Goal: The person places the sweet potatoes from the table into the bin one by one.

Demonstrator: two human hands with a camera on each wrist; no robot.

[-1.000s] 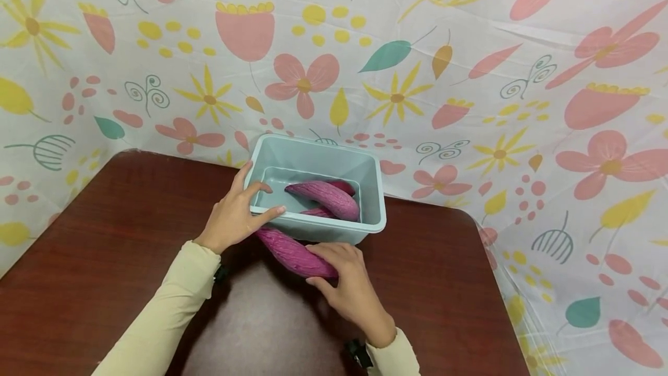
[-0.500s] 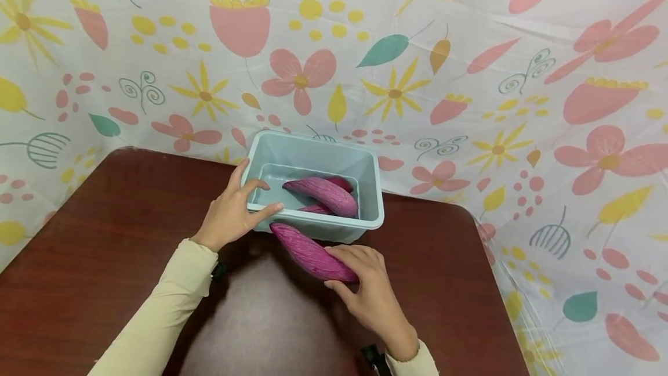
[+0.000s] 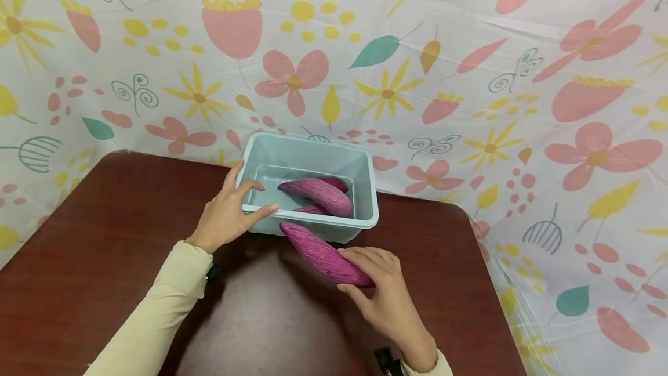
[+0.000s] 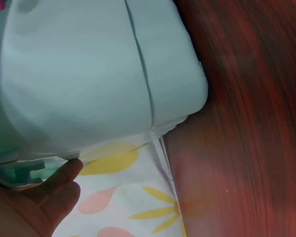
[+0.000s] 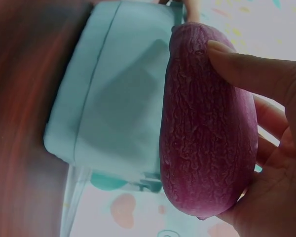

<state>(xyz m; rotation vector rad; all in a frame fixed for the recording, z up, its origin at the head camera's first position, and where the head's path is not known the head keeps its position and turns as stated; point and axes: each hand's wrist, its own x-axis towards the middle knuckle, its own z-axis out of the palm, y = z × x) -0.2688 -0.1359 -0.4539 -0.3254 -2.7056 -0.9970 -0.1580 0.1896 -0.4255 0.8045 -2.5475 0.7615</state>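
My right hand (image 3: 388, 292) grips one end of a magenta-purple sweet potato (image 3: 323, 254) with wrinkled skin. Its tapered end points up and left, overlapping the front wall of a pale blue plastic bin (image 3: 308, 219) in the head view. Seen from the right wrist, the thumb presses one side of the sweet potato (image 5: 204, 123) and the other fingers wrap behind it. At the bin's front left corner, my left hand (image 3: 221, 216) holds the rim, with the thumb along the front edge. Inside the bin lie three more purple sweet potatoes, a lighter one (image 3: 318, 193) on top.
The dark red-brown wooden table (image 3: 104, 260) carries the bin near its back edge. Behind it hangs a white cloth (image 3: 443, 22) printed with flowers and leaves, close to the bin's far side.
My right hand has moved right and slightly down with the sweet potato, whose tapered tip has come away from beside my left hand. The left hand stays on the bin's rim.
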